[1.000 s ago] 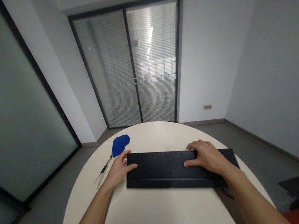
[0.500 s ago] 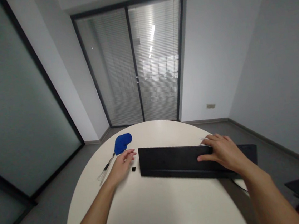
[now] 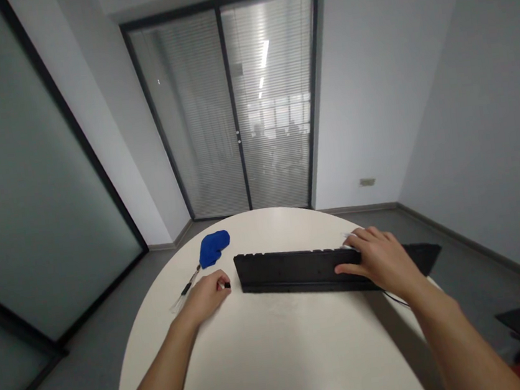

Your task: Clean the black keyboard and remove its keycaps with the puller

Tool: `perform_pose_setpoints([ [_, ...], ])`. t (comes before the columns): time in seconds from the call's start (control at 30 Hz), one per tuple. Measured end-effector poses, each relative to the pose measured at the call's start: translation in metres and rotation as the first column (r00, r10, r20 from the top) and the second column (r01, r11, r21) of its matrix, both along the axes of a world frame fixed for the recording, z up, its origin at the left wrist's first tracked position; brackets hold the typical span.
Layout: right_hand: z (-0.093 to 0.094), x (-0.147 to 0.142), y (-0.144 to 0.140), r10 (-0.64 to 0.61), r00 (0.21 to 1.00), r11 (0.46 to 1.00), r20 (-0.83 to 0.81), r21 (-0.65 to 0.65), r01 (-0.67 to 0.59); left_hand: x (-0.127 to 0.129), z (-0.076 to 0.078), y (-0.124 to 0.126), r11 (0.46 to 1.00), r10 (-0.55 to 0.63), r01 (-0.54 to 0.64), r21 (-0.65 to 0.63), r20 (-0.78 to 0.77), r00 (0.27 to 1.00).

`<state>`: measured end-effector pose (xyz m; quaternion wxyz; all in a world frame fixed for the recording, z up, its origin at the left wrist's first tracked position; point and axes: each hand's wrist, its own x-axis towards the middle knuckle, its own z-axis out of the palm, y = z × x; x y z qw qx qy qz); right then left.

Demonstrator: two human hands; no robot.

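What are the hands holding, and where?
The right hand grips the black keyboard by its far edge. The left hand pinches a small black piece at its fingertips.

Blue cloth (image 3: 213, 248) on white table (image 3: 277, 349)
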<state>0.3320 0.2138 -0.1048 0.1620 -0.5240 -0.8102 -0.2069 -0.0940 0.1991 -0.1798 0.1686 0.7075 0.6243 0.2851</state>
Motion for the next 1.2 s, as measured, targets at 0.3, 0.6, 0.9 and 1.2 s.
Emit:
perform_pose_setpoints([
  [0.3,0.001,-0.008,-0.002,0.010,1.000,1.000,0.005,0.016,-0.010,-0.003,-0.003,0.016,0.975,0.179,-0.222,0.032,0.484,0.857],
  [0.6,0.010,-0.021,-0.014,0.041,0.996,0.978,-0.083,-0.200,-0.057,0.005,0.012,0.014,0.949,0.230,-0.314,0.010,0.660,0.715],
  [0.9,0.012,-0.030,-0.028,0.107,0.983,0.911,-0.148,-0.381,-0.157,0.005,0.014,0.018,0.966,0.197,-0.249,-0.070,0.826,0.529],
  [1.2,-0.013,-0.044,-0.021,0.166,0.961,0.772,-0.223,-0.577,-0.268,0.010,0.010,0.019,0.996,0.054,-0.085,0.012,0.680,0.731],
])
